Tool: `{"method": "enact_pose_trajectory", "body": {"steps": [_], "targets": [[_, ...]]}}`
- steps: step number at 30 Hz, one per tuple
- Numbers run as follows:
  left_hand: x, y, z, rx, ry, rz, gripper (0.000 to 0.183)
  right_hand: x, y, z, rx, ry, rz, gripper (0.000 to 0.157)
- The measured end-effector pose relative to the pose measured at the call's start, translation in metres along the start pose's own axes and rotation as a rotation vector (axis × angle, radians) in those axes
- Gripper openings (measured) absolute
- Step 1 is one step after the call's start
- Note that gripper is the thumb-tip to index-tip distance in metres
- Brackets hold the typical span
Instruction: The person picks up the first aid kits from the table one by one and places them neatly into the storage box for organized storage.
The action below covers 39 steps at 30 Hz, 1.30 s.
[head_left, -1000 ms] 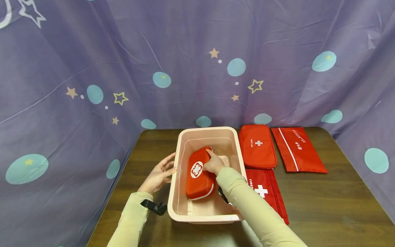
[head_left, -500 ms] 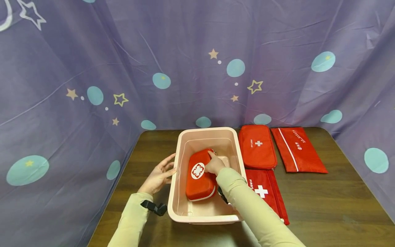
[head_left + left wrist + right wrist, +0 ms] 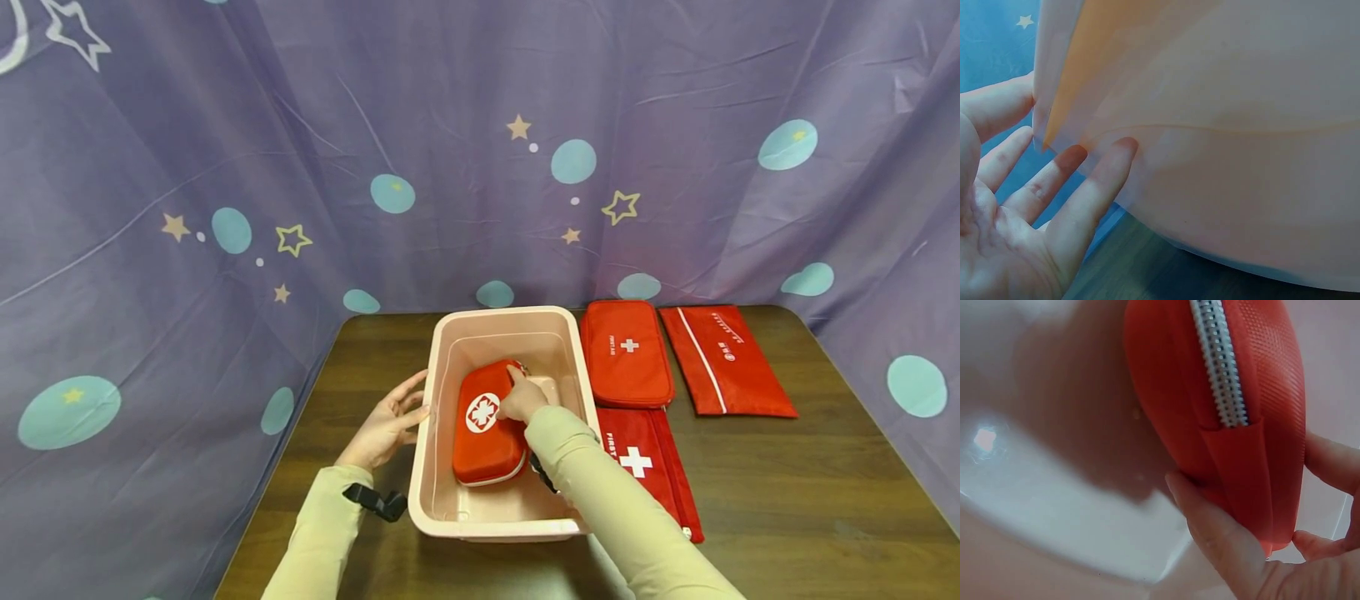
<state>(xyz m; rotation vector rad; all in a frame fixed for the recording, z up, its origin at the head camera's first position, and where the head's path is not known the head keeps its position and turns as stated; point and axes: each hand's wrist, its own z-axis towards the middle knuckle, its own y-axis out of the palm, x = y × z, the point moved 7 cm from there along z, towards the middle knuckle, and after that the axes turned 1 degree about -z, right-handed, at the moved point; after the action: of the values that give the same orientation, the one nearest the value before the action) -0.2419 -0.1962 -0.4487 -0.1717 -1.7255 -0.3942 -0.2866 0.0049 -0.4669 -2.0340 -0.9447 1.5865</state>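
Note:
A red hard-shell first-aid case (image 3: 477, 454) with a white oval cross emblem sits slanted inside a pale pink plastic bin (image 3: 498, 528). My right hand (image 3: 522, 402) reaches into the bin and grips the case's right side near its far end. In the right wrist view, thumb and fingers pinch one end of the case (image 3: 1172, 387), beside its silver zipper. Outside the bin, my left hand (image 3: 382, 431) touches the left wall near the rim; in the left wrist view its fingers (image 3: 1094, 203) are spread and nearly straight against the plastic.
Right of the bin lie a red first-aid pouch (image 3: 628, 367), a flat red pouch (image 3: 720, 362) with a white stripe, and another red pouch (image 3: 663, 479) with a white cross, partly behind my right sleeve. A purple patterned curtain (image 3: 450, 250) backs the wooden table (image 3: 795, 483).
The case has shifted very slightly to the right inside the bin, still in my right hand's grip. Both hands and the bin stay almost in place.

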Motion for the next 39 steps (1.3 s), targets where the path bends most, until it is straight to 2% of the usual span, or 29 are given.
{"method": "enact_pose_trajectory", "body": {"steps": [10, 17, 30, 37, 39], "targets": [[0.0, -0.001, -0.002, 0.008, -0.001, 0.013, 0.069, -0.002, -0.001, -0.004, -0.004, 0.014, -0.008, 0.093], [0.0, 0.0, -0.001, -0.003, 0.004, 0.008, 0.069, 0.0, -0.003, -0.003, 0.03, 0.002, -0.079, 0.091], [0.001, 0.002, -0.003, 0.0, -0.004, -0.006, 0.071, -0.005, -0.004, -0.006, 0.032, -0.035, -0.049, 0.087], [0.001, 0.002, -0.003, 0.008, -0.001, -0.009, 0.07, -0.012, -0.004, -0.009, 0.017, -0.085, -0.023, 0.082], [0.002, 0.002, -0.002, 0.01, 0.0, -0.008, 0.069, -0.013, -0.003, -0.009, 0.004, -0.08, 0.021, 0.081]]}}
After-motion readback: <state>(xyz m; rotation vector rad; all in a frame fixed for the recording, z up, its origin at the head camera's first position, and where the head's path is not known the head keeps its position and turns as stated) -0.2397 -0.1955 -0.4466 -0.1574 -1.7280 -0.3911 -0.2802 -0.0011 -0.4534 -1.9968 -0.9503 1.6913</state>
